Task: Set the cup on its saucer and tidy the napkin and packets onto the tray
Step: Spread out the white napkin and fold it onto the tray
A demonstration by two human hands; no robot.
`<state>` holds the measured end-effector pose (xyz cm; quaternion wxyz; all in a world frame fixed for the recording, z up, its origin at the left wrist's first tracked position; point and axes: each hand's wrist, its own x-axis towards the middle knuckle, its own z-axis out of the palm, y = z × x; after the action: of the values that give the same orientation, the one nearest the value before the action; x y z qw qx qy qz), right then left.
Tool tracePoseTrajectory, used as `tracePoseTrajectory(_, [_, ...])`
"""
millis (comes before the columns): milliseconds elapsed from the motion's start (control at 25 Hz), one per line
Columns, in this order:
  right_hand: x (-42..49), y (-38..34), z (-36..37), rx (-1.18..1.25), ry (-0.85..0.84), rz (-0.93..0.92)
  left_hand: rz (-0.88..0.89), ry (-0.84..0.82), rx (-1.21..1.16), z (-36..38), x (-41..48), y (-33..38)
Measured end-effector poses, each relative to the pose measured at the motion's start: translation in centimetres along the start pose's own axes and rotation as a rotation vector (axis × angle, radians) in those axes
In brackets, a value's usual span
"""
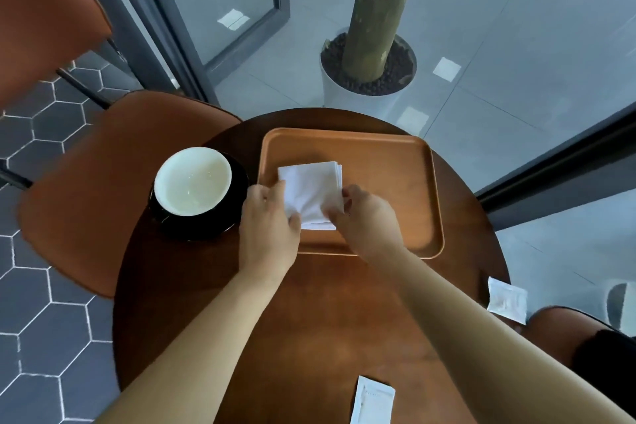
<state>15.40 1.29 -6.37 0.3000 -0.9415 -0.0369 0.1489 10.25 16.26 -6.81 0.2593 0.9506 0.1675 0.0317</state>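
Note:
A folded white napkin (pixel 311 190) lies on the left part of the orange-brown tray (pixel 395 182). My left hand (pixel 266 224) pinches its left edge and my right hand (pixel 361 217) pinches its right lower corner. Left of the tray, a cup (pixel 192 181) with a white inside stands on a black saucer (pixel 237 206). Two white packets lie on the round wooden table: one (pixel 507 299) at the right edge, one (pixel 372 401) near the front edge.
The round table (pixel 327 303) is small, and its edges are close on all sides. Brown chairs stand to the left (pixel 103 182) and at the lower right (pixel 568 327). A potted tree (pixel 370 72) and glass walls stand beyond the table.

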Motion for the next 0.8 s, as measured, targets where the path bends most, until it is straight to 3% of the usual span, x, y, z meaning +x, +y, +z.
tracePoseTrajectory(160, [-1.3, 1.3, 0.0, -0.211, 0.194, -0.272, 0.301, 0.018, 0.093, -0.4, -0.8, -1.3])
tracePoseTrajectory(280, [-1.8, 1.6, 0.0, -0.252, 0.183, -0.542, 0.501, -0.086, 0.237, -1.0, 0.0, -1.8])
tracePoseTrajectory(440, [-1.1, 1.6, 0.4, -0.286, 0.08, -0.519, 0.528, -0.155, 0.399, -1.4, 0.9, -1.6])
tracePoseTrajectory(800, [2.1, -0.3, 1.3, -0.233, 0.146, -0.481, 0.422, -0.2, 0.488, -2.1, 3.8, -0.4])
